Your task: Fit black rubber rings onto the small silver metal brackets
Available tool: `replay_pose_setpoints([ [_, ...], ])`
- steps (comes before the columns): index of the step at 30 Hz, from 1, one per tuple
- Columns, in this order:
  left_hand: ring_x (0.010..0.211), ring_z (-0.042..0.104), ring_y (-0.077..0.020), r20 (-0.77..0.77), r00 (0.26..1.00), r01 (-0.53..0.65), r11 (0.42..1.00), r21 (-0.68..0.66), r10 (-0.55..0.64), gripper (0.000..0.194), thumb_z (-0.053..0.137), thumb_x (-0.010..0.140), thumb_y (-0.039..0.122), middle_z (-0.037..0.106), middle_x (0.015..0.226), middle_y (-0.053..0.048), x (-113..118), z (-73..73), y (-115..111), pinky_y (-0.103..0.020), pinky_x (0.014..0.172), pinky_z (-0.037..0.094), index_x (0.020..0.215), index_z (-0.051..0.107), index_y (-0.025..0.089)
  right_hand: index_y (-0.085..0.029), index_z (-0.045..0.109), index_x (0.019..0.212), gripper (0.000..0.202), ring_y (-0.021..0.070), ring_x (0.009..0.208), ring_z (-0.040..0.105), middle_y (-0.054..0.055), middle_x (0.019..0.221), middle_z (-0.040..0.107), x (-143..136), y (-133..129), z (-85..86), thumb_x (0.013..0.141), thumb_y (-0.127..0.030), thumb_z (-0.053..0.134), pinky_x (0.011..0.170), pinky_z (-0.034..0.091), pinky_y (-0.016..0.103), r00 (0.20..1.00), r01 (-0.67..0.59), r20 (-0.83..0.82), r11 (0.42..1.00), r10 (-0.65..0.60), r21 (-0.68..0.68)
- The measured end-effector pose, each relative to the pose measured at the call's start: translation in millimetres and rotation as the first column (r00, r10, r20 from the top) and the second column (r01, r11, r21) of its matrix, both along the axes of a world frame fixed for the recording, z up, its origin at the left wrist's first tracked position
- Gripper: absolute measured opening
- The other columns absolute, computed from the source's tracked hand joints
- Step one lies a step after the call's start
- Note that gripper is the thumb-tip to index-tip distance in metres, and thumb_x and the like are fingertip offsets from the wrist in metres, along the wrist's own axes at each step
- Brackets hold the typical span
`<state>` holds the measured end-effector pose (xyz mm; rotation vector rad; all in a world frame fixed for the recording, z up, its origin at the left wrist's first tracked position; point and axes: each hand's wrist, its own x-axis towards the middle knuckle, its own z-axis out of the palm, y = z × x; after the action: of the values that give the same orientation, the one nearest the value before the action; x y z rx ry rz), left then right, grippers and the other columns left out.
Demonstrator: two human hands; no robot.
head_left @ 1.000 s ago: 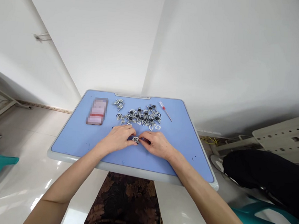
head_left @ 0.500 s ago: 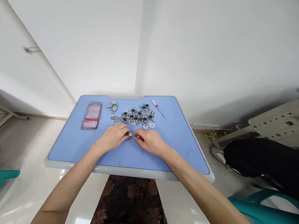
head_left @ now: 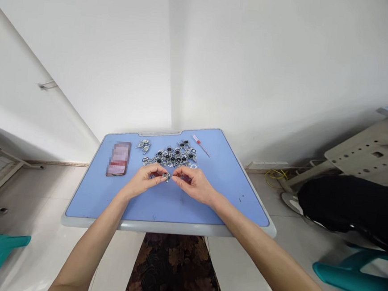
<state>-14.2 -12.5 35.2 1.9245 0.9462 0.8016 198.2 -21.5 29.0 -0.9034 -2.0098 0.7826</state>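
Note:
Near the middle of the blue table [head_left: 188,212], my left hand [head_left: 147,179] pinches a small metal part [head_left: 166,177] between thumb and fingertips. Just to its right, my right hand [head_left: 193,183] is closed, thumb against fingers, close to that part; what it holds is too small and hidden to name. Behind my hands lies a pile of metal parts with black round pieces [head_left: 172,159]. A smaller group of metal parts [head_left: 144,146] sits at the back left. The screwdriver with a clear and red handle [head_left: 198,141] rests right of the pile.
A phone [head_left: 118,159] lies on the table's left side. Tiny dark bits [head_left: 240,200] are at the right. Teal stools [head_left: 1,242] stand at both sides, and a person's dark-clothed leg [head_left: 340,204] is at the right.
The view has shifted slightly. My left fingers have lifted and spread from a curled pose over the metal part, which shows more now. My right hand remains close beside it.

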Motion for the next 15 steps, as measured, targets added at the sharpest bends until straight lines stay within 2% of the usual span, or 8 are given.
replay_pose_setpoints([
  [4,0.084,0.056,-0.0160,0.057,0.998,0.029,0.999,-0.033,-0.027,0.030,0.059,0.084,0.042,0.060,0.090,-0.007,-0.3,-0.6,-0.4,-0.029,0.077,0.046,0.093,0.063,0.014,-0.018,0.059,0.080,0.022,0.0086,0.054,0.040,-0.003,0.063,0.052,0.7,-3.2,2.9,0.086,-0.039,0.054,0.052,0.034,0.021,0.998,-0.036,-0.049,0.997,0.033,-0.070],
  [7,0.083,0.056,-0.0156,0.058,0.998,0.036,0.999,-0.014,-0.035,0.028,0.059,0.085,0.040,0.061,0.089,-0.007,0.6,2.9,-1.6,-0.029,0.077,0.046,0.092,0.063,0.014,-0.017,0.060,0.080,0.029,0.0083,0.052,0.038,-0.004,0.059,0.047,2.2,-4.3,7.5,0.085,-0.045,0.056,0.050,0.032,0.022,0.991,-0.108,-0.102,0.975,0.089,-0.194],
  [11,0.081,0.055,-0.0146,-0.008,0.999,0.047,0.994,0.096,-0.046,0.019,0.055,0.088,0.033,0.061,0.087,-0.005,4.0,8.1,-4.5,-0.028,0.076,0.046,0.092,0.063,0.016,-0.016,0.059,0.076,0.040,0.0087,0.052,0.042,-0.002,0.058,0.051,5.0,-0.2,9.9,0.085,-0.054,0.051,0.049,0.032,0.022,0.968,-0.219,-0.201,0.888,0.148,-0.405],
  [13,0.082,0.055,-0.0150,-0.082,0.997,0.029,0.983,0.179,-0.014,0.016,0.054,0.088,0.029,0.061,0.089,-0.005,6.2,8.8,-6.1,-0.029,0.078,0.046,0.093,0.063,0.017,-0.015,0.056,0.068,0.046,0.0069,0.046,0.035,-0.002,0.055,0.051,5.5,3.3,7.7,0.085,-0.057,0.048,0.044,0.028,0.021,0.973,-0.207,-0.195,0.843,0.123,-0.496],
  [15,0.087,0.055,-0.0165,-0.167,0.986,0.029,0.965,0.261,0.016,0.014,0.052,0.089,0.026,0.062,0.089,-0.005,8.1,8.2,-7.7,-0.031,0.081,0.045,0.092,0.063,0.018,-0.015,0.057,0.070,0.046,0.0061,0.044,0.032,-0.002,0.053,0.052,5.0,6.0,5.0,0.083,-0.059,0.051,0.041,0.025,0.021,0.978,-0.190,-0.174,0.817,0.112,-0.544],
])
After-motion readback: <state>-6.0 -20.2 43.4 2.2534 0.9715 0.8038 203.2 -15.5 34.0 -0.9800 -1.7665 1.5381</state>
